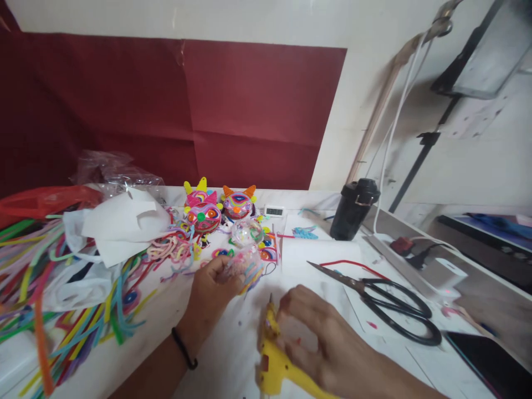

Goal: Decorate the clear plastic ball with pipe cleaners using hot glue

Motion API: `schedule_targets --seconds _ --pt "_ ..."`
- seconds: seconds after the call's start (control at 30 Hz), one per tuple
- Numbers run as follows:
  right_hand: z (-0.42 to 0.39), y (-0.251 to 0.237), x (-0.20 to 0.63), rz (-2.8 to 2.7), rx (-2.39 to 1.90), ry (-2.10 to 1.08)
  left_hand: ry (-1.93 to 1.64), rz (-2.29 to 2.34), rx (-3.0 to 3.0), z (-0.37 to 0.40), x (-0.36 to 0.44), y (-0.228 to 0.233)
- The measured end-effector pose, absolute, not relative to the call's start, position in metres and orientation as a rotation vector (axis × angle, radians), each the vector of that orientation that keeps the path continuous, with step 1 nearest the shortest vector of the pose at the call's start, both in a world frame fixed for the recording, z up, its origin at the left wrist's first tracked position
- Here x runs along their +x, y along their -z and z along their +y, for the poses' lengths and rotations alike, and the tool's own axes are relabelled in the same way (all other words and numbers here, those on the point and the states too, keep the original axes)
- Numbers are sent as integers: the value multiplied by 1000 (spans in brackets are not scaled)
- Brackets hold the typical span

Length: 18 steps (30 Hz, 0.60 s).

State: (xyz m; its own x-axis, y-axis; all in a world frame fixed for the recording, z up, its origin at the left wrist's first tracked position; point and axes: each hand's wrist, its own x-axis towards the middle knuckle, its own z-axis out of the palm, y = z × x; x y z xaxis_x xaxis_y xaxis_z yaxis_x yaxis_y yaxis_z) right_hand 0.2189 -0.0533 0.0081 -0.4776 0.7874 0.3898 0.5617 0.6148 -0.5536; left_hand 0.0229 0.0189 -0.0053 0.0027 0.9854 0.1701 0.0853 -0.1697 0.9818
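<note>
A person's left hand point(214, 282) is closing its fingers point(233, 272) around a clear plastic ball point(245, 265) stuffed with coloured bits, holding it just above the white desk point(216, 354). The right hand point(316, 338) is lying over a yellow glue gun point(275, 363), fingers curled on its body (whether they are gripping it firmly cannot be told), nozzle pointing toward the ball. Black scissors point(386, 305) are lying open to the right of the right hand's fingers. Beyond the left fingers, colourful horned masks point(216, 208) are standing; to their left, pipe cleaners point(62, 299) are sprawling.
</note>
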Motion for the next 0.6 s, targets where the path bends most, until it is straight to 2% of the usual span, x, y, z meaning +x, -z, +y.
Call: schedule_targets --seconds 0.17,0.6 --pt "-27 -31 208 -1955 -1042 -374 -1259 1156 1490 17 23 8" --pt "2 -22 198 -1971 -1040 -296 -1238 1217 1631 16 25 9"
